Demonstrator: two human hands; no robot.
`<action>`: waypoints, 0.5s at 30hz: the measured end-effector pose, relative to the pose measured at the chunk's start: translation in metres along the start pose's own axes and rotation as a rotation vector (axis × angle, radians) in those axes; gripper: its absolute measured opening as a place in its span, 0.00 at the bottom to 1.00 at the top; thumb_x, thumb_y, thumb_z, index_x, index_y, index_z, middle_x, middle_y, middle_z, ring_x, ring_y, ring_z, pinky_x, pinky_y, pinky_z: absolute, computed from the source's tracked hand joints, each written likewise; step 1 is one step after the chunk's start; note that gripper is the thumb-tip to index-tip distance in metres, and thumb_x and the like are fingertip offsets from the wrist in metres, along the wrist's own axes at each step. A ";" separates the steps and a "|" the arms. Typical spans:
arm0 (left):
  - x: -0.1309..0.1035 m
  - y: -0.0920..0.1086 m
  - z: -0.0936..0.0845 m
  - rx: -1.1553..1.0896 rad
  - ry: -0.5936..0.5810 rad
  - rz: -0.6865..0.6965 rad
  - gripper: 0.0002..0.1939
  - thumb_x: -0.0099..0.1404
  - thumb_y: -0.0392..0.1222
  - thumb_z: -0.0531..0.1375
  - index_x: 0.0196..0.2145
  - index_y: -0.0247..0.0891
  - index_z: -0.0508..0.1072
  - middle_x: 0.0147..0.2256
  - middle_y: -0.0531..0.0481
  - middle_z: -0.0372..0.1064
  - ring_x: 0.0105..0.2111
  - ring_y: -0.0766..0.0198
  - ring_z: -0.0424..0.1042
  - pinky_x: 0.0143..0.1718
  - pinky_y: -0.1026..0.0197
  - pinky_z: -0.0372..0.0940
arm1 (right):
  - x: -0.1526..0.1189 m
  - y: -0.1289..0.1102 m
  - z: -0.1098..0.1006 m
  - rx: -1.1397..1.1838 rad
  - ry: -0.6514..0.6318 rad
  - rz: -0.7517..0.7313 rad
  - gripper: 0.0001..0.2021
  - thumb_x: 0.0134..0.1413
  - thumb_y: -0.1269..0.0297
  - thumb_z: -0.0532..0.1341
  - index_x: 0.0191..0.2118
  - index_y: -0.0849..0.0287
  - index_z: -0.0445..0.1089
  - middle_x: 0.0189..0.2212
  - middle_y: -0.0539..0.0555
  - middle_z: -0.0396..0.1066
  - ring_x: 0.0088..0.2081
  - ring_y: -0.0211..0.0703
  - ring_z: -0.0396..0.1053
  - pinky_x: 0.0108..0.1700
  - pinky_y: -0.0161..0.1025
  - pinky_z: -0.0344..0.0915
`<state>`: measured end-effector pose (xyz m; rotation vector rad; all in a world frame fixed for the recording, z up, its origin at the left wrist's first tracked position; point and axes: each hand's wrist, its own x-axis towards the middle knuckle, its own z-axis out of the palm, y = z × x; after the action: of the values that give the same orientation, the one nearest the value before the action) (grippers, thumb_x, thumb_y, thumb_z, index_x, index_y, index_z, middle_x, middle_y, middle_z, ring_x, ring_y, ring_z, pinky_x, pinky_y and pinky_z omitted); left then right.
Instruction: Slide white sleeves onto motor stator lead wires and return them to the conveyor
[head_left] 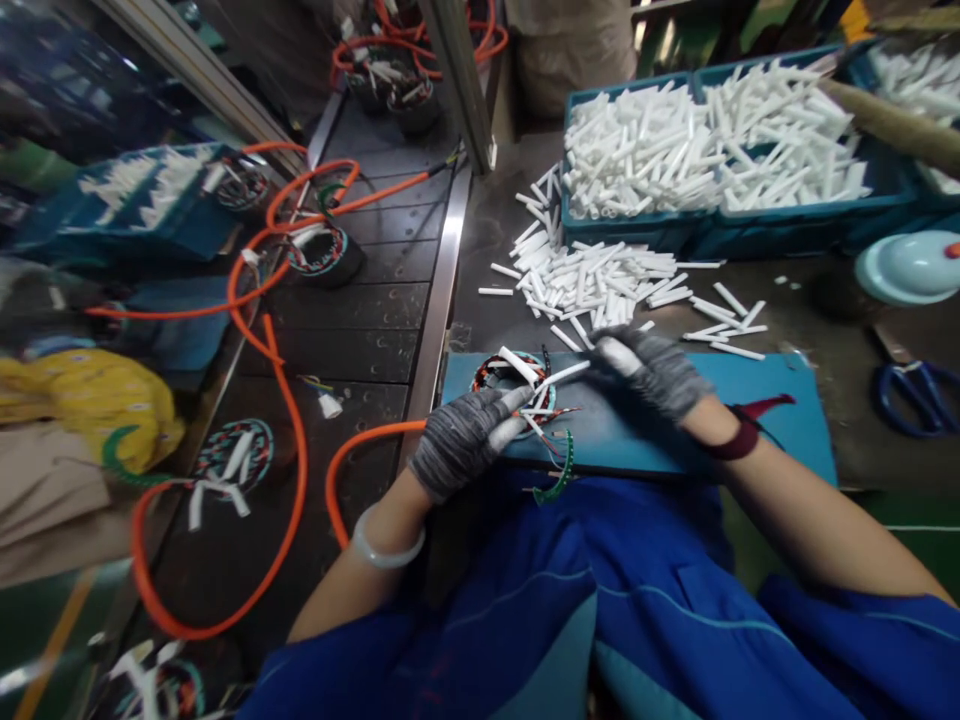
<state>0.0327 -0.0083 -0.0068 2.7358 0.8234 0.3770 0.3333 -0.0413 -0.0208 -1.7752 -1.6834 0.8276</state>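
Observation:
A round wound coil part (480, 378) with white sleeves and thin wires lies on the blue mat (780, 400). My left hand (472, 435), in a grey glove with pale fingertips, rests at its lower edge, fingers closed around the wires and a white sleeve. My right hand (652, 368), gloved alike, is to the right of the coil, its fingers bent together near the end of a white tube (566, 374) that points toward the coil. Whether the right fingers grip anything is hidden. A green curved strip (566, 470) hangs off the mat's front edge.
Loose white tubes (600, 280) lie beyond the mat, before blue bins (637, 235) full of tubes. Blue-handled scissors (915, 395) and a pale blue-lidded container (904, 268) are at right. More coils (322, 255) with orange cables (300, 440) sit on the left conveyor.

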 end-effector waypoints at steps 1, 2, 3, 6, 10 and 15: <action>-0.001 0.001 0.000 -0.039 0.041 0.006 0.21 0.74 0.47 0.56 0.60 0.39 0.71 0.50 0.44 0.79 0.47 0.57 0.79 0.49 0.56 0.75 | -0.008 0.011 -0.014 -0.097 0.141 0.015 0.23 0.65 0.47 0.54 0.48 0.60 0.77 0.44 0.60 0.78 0.44 0.50 0.73 0.51 0.47 0.66; -0.001 0.001 0.000 -0.075 0.069 0.013 0.20 0.73 0.48 0.58 0.59 0.39 0.72 0.49 0.44 0.79 0.47 0.57 0.79 0.49 0.57 0.74 | -0.016 0.023 -0.029 -0.212 0.241 0.055 0.22 0.64 0.49 0.56 0.50 0.61 0.78 0.46 0.61 0.77 0.46 0.52 0.72 0.52 0.47 0.65; -0.001 0.001 0.000 -0.094 0.086 0.014 0.20 0.72 0.48 0.60 0.57 0.40 0.73 0.48 0.45 0.79 0.46 0.58 0.79 0.49 0.57 0.74 | -0.025 0.035 -0.042 -0.340 0.318 0.125 0.21 0.63 0.50 0.58 0.49 0.61 0.79 0.45 0.63 0.77 0.46 0.54 0.72 0.50 0.47 0.65; -0.001 0.002 0.004 -0.056 0.056 0.012 0.16 0.72 0.48 0.61 0.54 0.43 0.76 0.47 0.47 0.79 0.45 0.58 0.79 0.45 0.58 0.74 | -0.049 0.057 -0.067 -0.639 0.294 0.303 0.19 0.62 0.53 0.62 0.50 0.61 0.80 0.45 0.64 0.77 0.43 0.54 0.71 0.44 0.45 0.62; -0.001 0.005 0.011 0.039 0.013 0.007 0.16 0.75 0.46 0.57 0.56 0.46 0.76 0.49 0.47 0.78 0.44 0.60 0.79 0.39 0.62 0.73 | -0.064 0.062 -0.065 -0.785 0.224 0.442 0.18 0.62 0.57 0.63 0.52 0.61 0.78 0.46 0.66 0.77 0.43 0.57 0.71 0.41 0.45 0.58; -0.001 0.009 0.014 0.121 -0.030 -0.022 0.18 0.76 0.48 0.55 0.59 0.48 0.75 0.48 0.47 0.77 0.43 0.61 0.78 0.37 0.64 0.72 | -0.061 0.069 -0.067 -0.922 0.210 0.450 0.18 0.64 0.59 0.58 0.51 0.65 0.77 0.45 0.71 0.76 0.47 0.63 0.71 0.42 0.48 0.57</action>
<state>0.0405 -0.0185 -0.0176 2.8331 0.8950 0.2894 0.4272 -0.1053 -0.0248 -2.7989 -1.6563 -0.0519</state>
